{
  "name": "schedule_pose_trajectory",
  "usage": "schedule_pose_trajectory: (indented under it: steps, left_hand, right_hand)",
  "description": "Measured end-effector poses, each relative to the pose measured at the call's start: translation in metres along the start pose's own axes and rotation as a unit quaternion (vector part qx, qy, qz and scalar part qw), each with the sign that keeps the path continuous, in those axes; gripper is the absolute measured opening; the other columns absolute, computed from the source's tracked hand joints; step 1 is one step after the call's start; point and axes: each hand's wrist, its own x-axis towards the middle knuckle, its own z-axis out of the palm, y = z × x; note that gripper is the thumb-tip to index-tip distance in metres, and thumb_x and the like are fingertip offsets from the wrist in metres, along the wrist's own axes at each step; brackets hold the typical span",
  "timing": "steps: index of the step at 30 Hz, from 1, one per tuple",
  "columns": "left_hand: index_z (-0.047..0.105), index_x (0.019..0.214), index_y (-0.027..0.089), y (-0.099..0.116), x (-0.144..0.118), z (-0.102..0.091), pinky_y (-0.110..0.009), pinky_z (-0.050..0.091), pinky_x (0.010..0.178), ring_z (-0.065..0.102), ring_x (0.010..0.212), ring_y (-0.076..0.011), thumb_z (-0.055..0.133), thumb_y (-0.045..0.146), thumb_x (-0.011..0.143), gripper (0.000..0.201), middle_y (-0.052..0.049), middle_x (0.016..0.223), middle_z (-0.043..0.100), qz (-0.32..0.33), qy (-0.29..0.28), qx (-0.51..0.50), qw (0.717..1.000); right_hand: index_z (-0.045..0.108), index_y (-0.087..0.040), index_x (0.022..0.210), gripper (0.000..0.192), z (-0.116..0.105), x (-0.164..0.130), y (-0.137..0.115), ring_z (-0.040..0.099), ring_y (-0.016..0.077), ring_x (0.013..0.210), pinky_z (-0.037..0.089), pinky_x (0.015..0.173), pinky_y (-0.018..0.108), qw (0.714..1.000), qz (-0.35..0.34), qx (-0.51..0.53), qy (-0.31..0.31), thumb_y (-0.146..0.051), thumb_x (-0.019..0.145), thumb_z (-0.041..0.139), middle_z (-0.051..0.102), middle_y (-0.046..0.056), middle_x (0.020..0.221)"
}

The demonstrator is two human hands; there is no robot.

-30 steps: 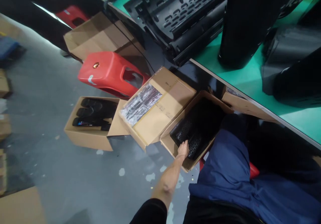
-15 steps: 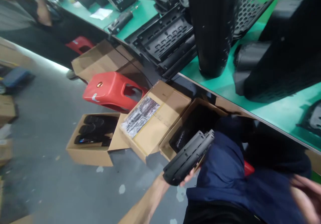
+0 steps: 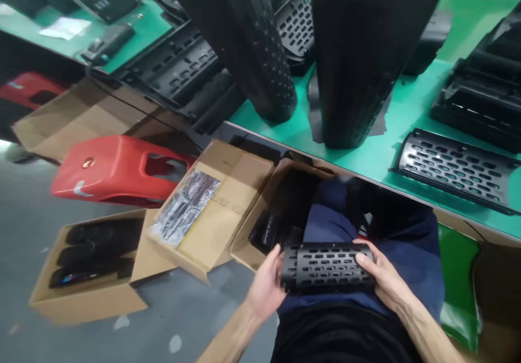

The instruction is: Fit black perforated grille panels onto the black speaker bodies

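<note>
Black slotted grille panel [image 3: 328,266], curved

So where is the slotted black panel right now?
In the head view, the slotted black panel sits low centre, held between the left hand and right hand, over the lap.

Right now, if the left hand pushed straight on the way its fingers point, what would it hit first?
The left hand already grips the end of the slotted black panel, so it meets that at once. Beyond lies the open cardboard box of black parts, though depth is unclear.
</note>
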Motion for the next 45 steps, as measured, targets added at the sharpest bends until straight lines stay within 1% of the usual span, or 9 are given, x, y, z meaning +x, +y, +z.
schedule_pose_trajectory:
  steps: [2, 7, 13, 18, 24, 29, 33, 40, 45]
  left_hand:
    - [0.08, 0.101, 0.017, 0.001, 0.004, 0.008, -0.054, 0.059, 0.095, 0.071, 0.114, -0.0402, 0.075, 0.073, 0.074, 0.062, -0.016, 0.105, 0.081, -0.006, -0.006, -0.028, 1.0]
    - [0.072, 0.122, 0.017, -0.012, 0.007, 0.018, -0.047, 0.056, 0.102, 0.07, 0.119, -0.0349, 0.094, 0.046, 0.064, 0.068, -0.014, 0.114, 0.08, 0.032, 0.013, 0.007, 0.999]
    - [0.072, 0.119, 0.015, -0.018, 0.008, 0.025, -0.044, 0.056, 0.103, 0.071, 0.116, -0.034, 0.096, 0.049, 0.059, 0.073, -0.015, 0.116, 0.079, 0.084, 0.038, 0.022, 0.996]
    - [0.073, 0.117, 0.016, -0.021, 0.01, 0.027, -0.043, 0.056, 0.103, 0.072, 0.114, -0.0329, 0.095, 0.048, 0.06, 0.069, -0.014, 0.113, 0.08, 0.11, 0.046, 0.031, 0.992]
    - [0.073, 0.115, 0.015, -0.02, 0.007, 0.031, -0.043, 0.056, 0.103, 0.072, 0.115, -0.0335, 0.095, 0.051, 0.059, 0.07, -0.014, 0.112, 0.08, 0.122, 0.048, 0.05, 0.99]
    - [0.073, 0.115, 0.015, -0.014, 0.004, 0.035, -0.044, 0.055, 0.104, 0.072, 0.115, -0.034, 0.095, 0.052, 0.058, 0.072, -0.013, 0.109, 0.08, 0.132, 0.054, 0.075, 0.987]
    - [0.073, 0.114, 0.015, -0.01, 0.004, 0.04, -0.045, 0.056, 0.102, 0.072, 0.113, -0.0345, 0.095, 0.054, 0.057, 0.073, -0.013, 0.107, 0.08, 0.126, 0.053, 0.093, 0.986]
    - [0.074, 0.111, 0.014, -0.007, 0.007, 0.044, -0.043, 0.058, 0.099, 0.073, 0.11, -0.0337, 0.096, 0.055, 0.053, 0.074, -0.013, 0.105, 0.081, 0.132, 0.068, 0.111, 0.983]
    - [0.073, 0.109, 0.016, -0.006, 0.011, 0.045, -0.041, 0.058, 0.098, 0.072, 0.111, -0.0326, 0.095, 0.055, 0.054, 0.071, -0.012, 0.106, 0.08, 0.137, 0.074, 0.131, 0.979]
  right_hand:
    - [0.069, -0.025, 0.117, 0.058, -0.004, -0.003, 0.007, 0.071, 0.0238, 0.088, 0.054, 0.083, 0.034, 1.0, 0.001, 0.026, 0.006, -0.051, 0.071, 0.093, 0.076, 0.005, 0.101]
    - [0.067, -0.026, 0.128, 0.065, -0.012, -0.008, 0.008, 0.073, 0.0273, 0.098, 0.053, 0.093, 0.041, 0.999, -0.005, 0.049, -0.015, -0.053, 0.075, 0.09, 0.077, 0.007, 0.109]
    - [0.066, -0.026, 0.132, 0.075, -0.021, -0.004, 0.011, 0.066, 0.0306, 0.121, 0.045, 0.11, 0.044, 0.999, -0.038, 0.01, 0.024, -0.059, 0.07, 0.092, 0.072, 0.009, 0.128]
    - [0.068, -0.023, 0.121, 0.07, -0.025, -0.003, 0.014, 0.067, 0.0313, 0.114, 0.048, 0.103, 0.043, 0.992, -0.082, -0.038, 0.084, -0.062, 0.068, 0.092, 0.076, 0.008, 0.114]
    - [0.071, -0.023, 0.097, 0.046, -0.028, -0.008, 0.023, 0.07, 0.0291, 0.09, 0.054, 0.085, 0.039, 0.992, -0.103, -0.012, 0.075, -0.063, 0.078, 0.084, 0.077, 0.005, 0.093]
    - [0.074, -0.026, 0.098, 0.045, -0.028, -0.013, 0.024, 0.069, 0.0332, 0.104, 0.052, 0.098, 0.045, 0.992, -0.095, 0.024, 0.073, -0.066, 0.079, 0.081, 0.079, 0.006, 0.102]
    - [0.077, -0.03, 0.096, 0.049, -0.029, -0.015, 0.025, 0.068, 0.0359, 0.11, 0.051, 0.105, 0.05, 0.99, -0.083, 0.061, 0.099, -0.073, 0.073, 0.081, 0.079, 0.006, 0.106]
    - [0.076, -0.028, 0.086, 0.039, -0.034, -0.025, 0.02, 0.071, 0.0354, 0.099, 0.056, 0.094, 0.05, 0.985, -0.091, 0.111, 0.097, -0.063, 0.072, 0.086, 0.079, 0.007, 0.094]
    - [0.076, -0.025, 0.089, 0.04, -0.051, -0.049, 0.009, 0.07, 0.0371, 0.107, 0.055, 0.097, 0.052, 0.977, -0.102, 0.156, 0.103, -0.059, 0.072, 0.088, 0.08, 0.008, 0.098]
